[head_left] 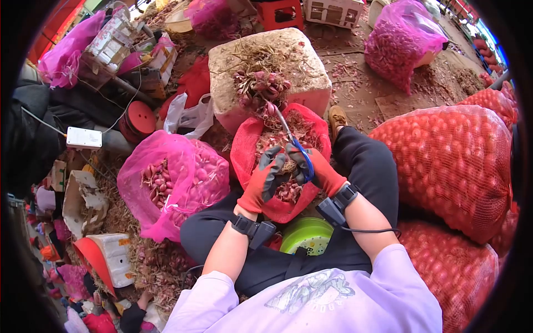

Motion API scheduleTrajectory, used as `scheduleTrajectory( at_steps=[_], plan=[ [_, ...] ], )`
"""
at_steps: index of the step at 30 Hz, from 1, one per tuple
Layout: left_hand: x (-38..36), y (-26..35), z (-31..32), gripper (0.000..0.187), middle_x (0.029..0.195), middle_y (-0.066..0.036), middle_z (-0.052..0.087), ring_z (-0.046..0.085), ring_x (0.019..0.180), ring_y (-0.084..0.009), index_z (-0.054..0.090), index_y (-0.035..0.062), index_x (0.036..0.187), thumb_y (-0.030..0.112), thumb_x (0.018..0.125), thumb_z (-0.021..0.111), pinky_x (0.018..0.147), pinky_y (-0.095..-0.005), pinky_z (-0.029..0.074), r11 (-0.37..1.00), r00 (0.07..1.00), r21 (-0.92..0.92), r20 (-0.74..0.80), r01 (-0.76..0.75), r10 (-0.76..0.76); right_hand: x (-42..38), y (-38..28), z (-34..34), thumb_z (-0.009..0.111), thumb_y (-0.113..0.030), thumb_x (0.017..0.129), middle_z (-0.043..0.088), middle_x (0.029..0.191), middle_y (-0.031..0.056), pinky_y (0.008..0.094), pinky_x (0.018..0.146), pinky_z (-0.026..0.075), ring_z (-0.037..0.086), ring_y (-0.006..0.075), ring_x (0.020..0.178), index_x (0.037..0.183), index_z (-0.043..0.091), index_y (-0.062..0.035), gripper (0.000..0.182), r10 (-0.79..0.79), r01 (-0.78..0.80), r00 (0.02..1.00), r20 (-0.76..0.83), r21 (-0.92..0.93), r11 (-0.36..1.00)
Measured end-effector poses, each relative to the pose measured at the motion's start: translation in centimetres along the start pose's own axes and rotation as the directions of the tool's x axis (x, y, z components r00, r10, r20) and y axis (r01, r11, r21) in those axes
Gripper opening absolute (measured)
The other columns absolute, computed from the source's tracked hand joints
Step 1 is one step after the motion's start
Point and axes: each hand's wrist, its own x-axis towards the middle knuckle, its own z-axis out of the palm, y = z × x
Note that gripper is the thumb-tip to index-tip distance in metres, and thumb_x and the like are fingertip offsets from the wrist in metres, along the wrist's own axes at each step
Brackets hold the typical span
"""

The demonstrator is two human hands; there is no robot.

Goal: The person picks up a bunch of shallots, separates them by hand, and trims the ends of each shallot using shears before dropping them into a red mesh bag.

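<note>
My right hand [317,171], in a red and grey glove, is closed on scissors [304,158] with blue handles, their blades pointing up and away from me. My left hand [262,180], gloved alike, is close beside it with curled fingers; what they hold, if anything, I cannot make out. Both hands are over an open red mesh bag [244,136] that contains shallots and dry trimmings [288,191]. Just past it, a bunch of shallots [261,86] with dry stalks lies on a dirty foam block [225,66].
A pink mesh bag [194,183] of shallots stands at left. Full red mesh sacks [449,161] are piled at right. Under the red bag sits a green tub [305,236]. Another pink bag [397,44] and a red stool [279,14] are farther off. People are at lower left.
</note>
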Motion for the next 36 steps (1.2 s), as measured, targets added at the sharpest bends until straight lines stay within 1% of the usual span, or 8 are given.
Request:
scheduleTrajectory(
  at_steps=[5, 9, 16, 24, 28, 29, 30, 36],
  plan=[
    [0.6, -4.2, -4.3, 0.033, 0.102, -0.001, 0.055, 0.056, 0.081, -0.0067, 0.043, 0.0071, 0.126, 0.017, 0.095, 0.049, 0.067, -0.0186, 0.048, 0.741, 0.851, 0.421, 0.296, -0.524, 0.434, 2.0, 2.0, -0.6, 0.073, -0.034, 0.076, 0.058, 0.066, 0.007, 0.0341, 0.062, 0.049, 0.062, 0.0208, 0.066, 0.087, 0.061, -0.0041, 0.034, -0.426, 0.305, 0.897, -0.118, -0.532, 0.79],
    [1.5, -5.4, -5.7, 0.034, 0.081, 0.003, 0.055, 0.05, 0.058, -0.006, 0.053, 0.0091, 0.109, 0.037, 0.096, 0.039, 0.047, -0.0172, 0.04, 0.957, 0.986, 0.24, 0.078, -0.164, 0.15, -0.7, -1.3, 2.6, 0.077, -0.028, 0.069, 0.061, 0.079, 0.0117, 0.0344, 0.067, 0.046, 0.059, 0.0212, 0.074, 0.092, 0.061, -0.0025, 0.038, -0.605, 0.639, 0.675, 0.422, -0.744, 0.195],
    [0.0, -0.6, -1.3, 0.051, 0.089, -0.002, 0.058, 0.056, 0.071, -0.0099, 0.054, 0.0066, 0.11, 0.054, 0.091, 0.045, 0.059, -0.022, 0.045, 0.95, 0.998, 0.313, -0.053, -0.011, 0.03, 0.2, -0.2, 0.5, 0.067, -0.018, 0.078, 0.064, 0.072, 0.0056, 0.0274, 0.05, 0.048, 0.061, 0.0158, 0.057, 0.091, 0.065, -0.0031, 0.02, -0.211, 0.183, 0.974, -0.082, -0.263, 0.947],
    [0.4, -3.0, -3.4, 0.022, 0.094, -0.006, 0.06, 0.059, 0.077, -0.0169, 0.052, -0.0013, 0.106, 0.012, 0.095, 0.038, 0.071, -0.0282, 0.048, 0.946, 0.97, 0.216, 0.04, -0.244, 0.241, -0.4, 2.8, 2.1, 0.064, -0.014, 0.081, 0.064, 0.078, 0.0041, 0.0277, 0.061, 0.051, 0.061, 0.0127, 0.067, 0.098, 0.062, -0.0004, 0.022, -0.234, 0.232, 0.972, 0.009, -0.179, 0.956],
    [-0.4, -2.0, -3.7, 0.014, 0.09, -0.005, 0.059, 0.059, 0.076, -0.0164, 0.053, 0.0035, 0.1, 0.012, 0.094, 0.044, 0.069, -0.0311, 0.049, 0.819, 0.926, 0.451, 0.052, -0.355, 0.373, -1.2, 1.6, 2.9, 0.069, -0.026, 0.078, 0.067, 0.091, 0.0127, 0.0318, 0.077, 0.048, 0.065, 0.0252, 0.083, 0.105, 0.063, -0.0028, 0.036, -0.598, 0.369, 0.719, 0.352, -0.924, -0.1],
    [0.5, -2.7, -4.2, 0.012, 0.09, -0.004, 0.058, 0.058, 0.074, -0.0161, 0.053, 0.005, 0.099, 0.012, 0.093, 0.047, 0.068, -0.0311, 0.048, 0.979, 0.983, -0.097, 0.014, -0.179, 0.182, -0.7, 1.8, 2.5, 0.072, -0.029, 0.074, 0.066, 0.09, 0.0154, 0.033, 0.075, 0.049, 0.065, 0.029, 0.083, 0.102, 0.064, -0.0033, 0.039, -0.603, 0.356, 0.72, 0.343, -0.929, -0.103],
    [1.2, -3.1, -4.3, 0.01, 0.089, -0.003, 0.058, 0.057, 0.073, -0.0158, 0.054, 0.0064, 0.098, 0.012, 0.093, 0.049, 0.066, -0.0312, 0.048, 0.79, 0.996, -0.61, 0.088, 0.061, -0.008, -0.5, 1.7, 2.4, 0.07, -0.024, 0.075, 0.066, 0.087, 0.0139, 0.0323, 0.071, 0.049, 0.065, 0.0258, 0.078, 0.101, 0.062, -0.0029, 0.035, -0.623, 0.359, 0.753, 0.214, -0.926, 0.116],
    [1.5, -2.2, -3.5, 0.022, 0.088, 0.002, 0.056, 0.053, 0.075, -0.0101, 0.054, 0.0087, 0.105, 0.028, 0.096, 0.049, 0.066, -0.0244, 0.044, 0.96, 0.992, 0.267, -0.062, -0.088, 0.108, -0.4, 1.0, -0.2, 0.059, -0.012, 0.081, 0.061, 0.078, 0.0053, 0.0281, 0.056, 0.049, 0.061, 0.016, 0.061, 0.1, 0.059, 0.0015, 0.023, -0.027, 0.031, 0.994, -0.105, 0.032, 0.999]
  ],
)
